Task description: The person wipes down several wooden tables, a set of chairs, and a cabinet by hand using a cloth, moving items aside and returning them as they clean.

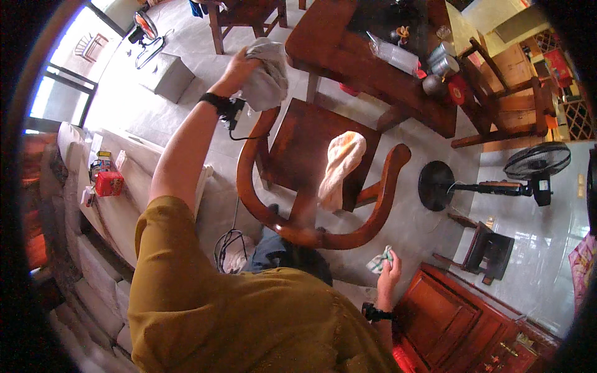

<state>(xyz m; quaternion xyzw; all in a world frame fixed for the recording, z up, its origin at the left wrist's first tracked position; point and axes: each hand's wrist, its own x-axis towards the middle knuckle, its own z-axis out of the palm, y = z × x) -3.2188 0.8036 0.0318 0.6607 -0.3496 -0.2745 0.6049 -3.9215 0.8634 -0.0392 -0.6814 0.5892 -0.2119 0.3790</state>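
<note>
My left hand (235,71) is raised above the far left of a wooden armchair (249,180), closed on a pale grey cloth (268,74) that hangs bunched from the fingers. Low on the right, my right hand (389,272) pinches a small white and green cloth (377,261). Between my hands stands the reddish-brown chair, its curved rail nearest me. A cream, crumpled cloth (343,158) shows over the chair's seat; whether it lies flat on it or hangs over an edge I cannot tell. Neither hand touches the chair.
A dark wooden table (329,43) with a clear plastic container (395,56) and cans stands beyond. At right are a standing fan (479,186), a small dark chair (488,252) and a red-brown cabinet (438,311). A low table (137,205) with a red box (109,184) is left.
</note>
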